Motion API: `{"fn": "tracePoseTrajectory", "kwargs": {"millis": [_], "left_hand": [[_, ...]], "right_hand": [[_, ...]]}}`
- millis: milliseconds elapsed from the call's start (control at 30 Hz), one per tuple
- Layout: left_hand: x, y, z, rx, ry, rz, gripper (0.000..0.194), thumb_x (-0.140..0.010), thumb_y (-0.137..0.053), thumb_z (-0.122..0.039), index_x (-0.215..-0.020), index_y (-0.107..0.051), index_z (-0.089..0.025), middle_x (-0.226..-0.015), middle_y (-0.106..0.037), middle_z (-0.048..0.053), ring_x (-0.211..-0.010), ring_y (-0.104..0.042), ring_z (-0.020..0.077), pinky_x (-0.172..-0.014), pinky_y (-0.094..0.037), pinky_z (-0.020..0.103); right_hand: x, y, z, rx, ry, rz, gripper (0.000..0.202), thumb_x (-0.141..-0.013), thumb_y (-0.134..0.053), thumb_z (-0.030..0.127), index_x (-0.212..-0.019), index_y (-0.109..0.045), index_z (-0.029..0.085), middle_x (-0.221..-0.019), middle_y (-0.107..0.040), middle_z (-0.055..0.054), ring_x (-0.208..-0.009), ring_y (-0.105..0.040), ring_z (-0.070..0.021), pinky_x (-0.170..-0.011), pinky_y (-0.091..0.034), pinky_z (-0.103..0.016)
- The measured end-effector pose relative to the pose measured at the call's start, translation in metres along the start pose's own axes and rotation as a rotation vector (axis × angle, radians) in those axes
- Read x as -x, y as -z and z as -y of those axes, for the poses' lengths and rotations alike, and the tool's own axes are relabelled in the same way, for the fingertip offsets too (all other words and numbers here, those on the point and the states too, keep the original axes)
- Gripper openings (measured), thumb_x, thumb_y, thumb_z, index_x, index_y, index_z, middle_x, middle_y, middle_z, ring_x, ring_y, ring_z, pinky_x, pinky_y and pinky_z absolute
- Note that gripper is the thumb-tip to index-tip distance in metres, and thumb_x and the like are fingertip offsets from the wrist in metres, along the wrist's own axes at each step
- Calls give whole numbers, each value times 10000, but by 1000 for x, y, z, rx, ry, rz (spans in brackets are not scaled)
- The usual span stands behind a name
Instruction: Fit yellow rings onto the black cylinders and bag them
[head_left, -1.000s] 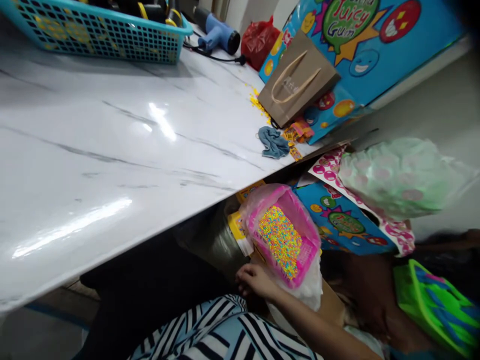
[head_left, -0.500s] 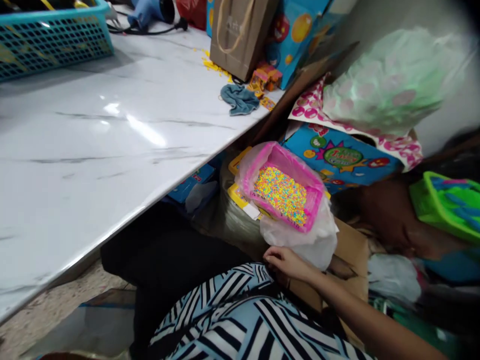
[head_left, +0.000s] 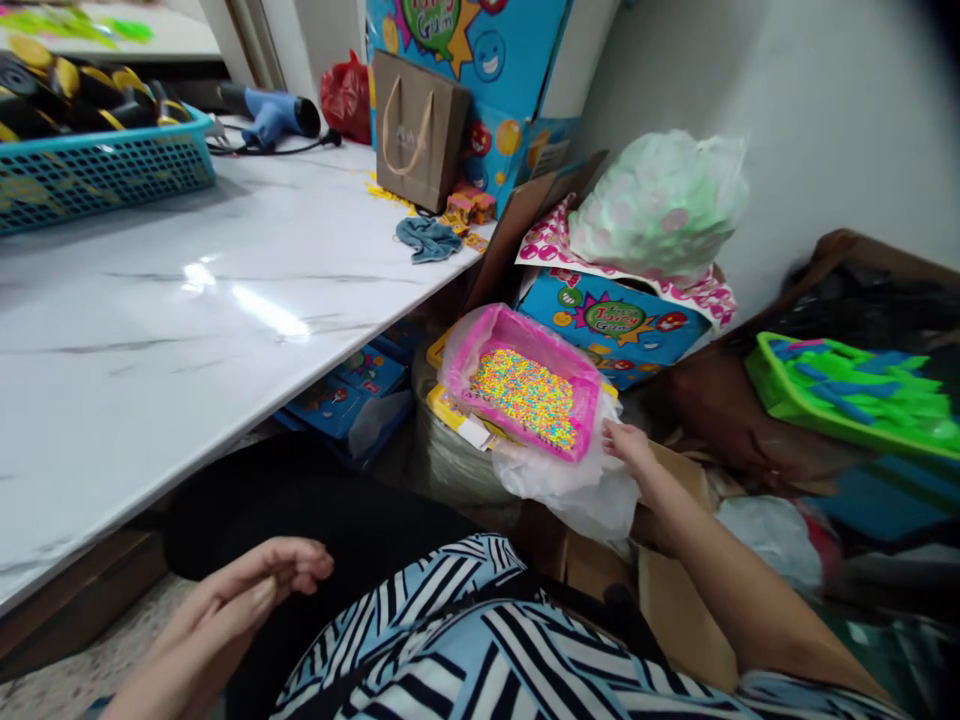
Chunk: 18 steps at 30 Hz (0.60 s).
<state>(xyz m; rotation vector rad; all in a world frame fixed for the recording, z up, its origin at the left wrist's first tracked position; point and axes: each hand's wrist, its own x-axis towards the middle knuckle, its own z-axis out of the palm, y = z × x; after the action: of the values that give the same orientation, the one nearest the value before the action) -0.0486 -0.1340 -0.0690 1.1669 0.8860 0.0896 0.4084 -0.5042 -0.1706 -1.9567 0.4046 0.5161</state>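
My right hand (head_left: 628,442) reaches to the right end of a pink basket (head_left: 592,405), close to its plastic liner (head_left: 570,490); whether the fingertips touch it I cannot tell. Its fingers are loosely apart and nothing shows in them. The basket, lined with clear plastic, holds many small colourful beads or candies (head_left: 525,395). Over my lap on the left, my left hand (head_left: 270,580) hovers with loosely bent fingers, the thumb apart and no object visible in it.
A white marble-patterned table (head_left: 150,370) fills the left. On it are a blue-green basket (head_left: 105,165) of black-and-yellow items, a blue hair dryer (head_left: 277,115), a paper bag (head_left: 416,130) and a cloth (head_left: 427,240). A green basket (head_left: 840,415) stands at right, near a gum carton (head_left: 615,320).
My left hand has come into view at the lower left. My right hand has moved from near my lap up to the pink basket's right end. The view has shifted.
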Motion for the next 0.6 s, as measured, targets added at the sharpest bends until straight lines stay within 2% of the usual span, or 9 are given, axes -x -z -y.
{"fn": "tracePoseTrajectory", "kwargs": {"millis": [67,167,300,400,467,600], "left_hand": [[-12,-19,0,-10,-17,72,528,-696,-730,-589,-990,-722,-151,-1033,-710,131,-998,-636,300,-865,-529,334],[-21,-36,-5,-105,-55,79,477,-782,-666,-573,-1012,-712,-157,-1035,-713,115,-1000,-638,254,-852,-520,281],[-17,-33,-22,-269,-130,75,473,-746,-709,-565,-1008,-720,-171,-1005,-726,100,-963,-655,248,-853,-527,277],[-15,-25,-32,-291,-158,6,486,-730,-717,-577,-1002,-727,-174,-1003,-731,97,-958,-665,254,-850,-539,281],[-19,-23,-31,-250,-141,-18,519,-736,-700,-598,-1022,-721,-165,-1015,-729,104,-975,-668,264,-841,-550,288],[-38,-25,-17,-214,-46,44,588,-712,-715,-611,-1069,-708,-143,-1045,-725,121,-1001,-668,266,-812,-571,259]], "right_hand": [[-12,-9,0,-42,-91,109,243,-962,-562,354,-1020,-619,124,-898,-646,-33,-704,-622,-120,-637,-546,-275],[-20,-30,-1,-126,-166,285,248,-953,-579,347,-1050,-626,123,-949,-660,-47,-773,-648,-143,-693,-563,-311],[-26,-44,-3,-227,-210,416,267,-955,-577,334,-1123,-611,129,-1047,-652,-68,-867,-654,-170,-758,-565,-352],[-27,-44,-4,-282,-224,451,303,-964,-554,374,-1136,-609,131,-1066,-656,-77,-893,-657,-179,-790,-560,-373],[-25,-44,-3,-319,-214,458,321,-968,-541,399,-1136,-614,135,-1075,-661,-80,-906,-659,-182,-811,-554,-383],[-16,-44,1,-411,-173,438,306,-964,-553,376,-1152,-612,142,-1111,-652,-85,-941,-653,-191,-830,-552,-395]]}}
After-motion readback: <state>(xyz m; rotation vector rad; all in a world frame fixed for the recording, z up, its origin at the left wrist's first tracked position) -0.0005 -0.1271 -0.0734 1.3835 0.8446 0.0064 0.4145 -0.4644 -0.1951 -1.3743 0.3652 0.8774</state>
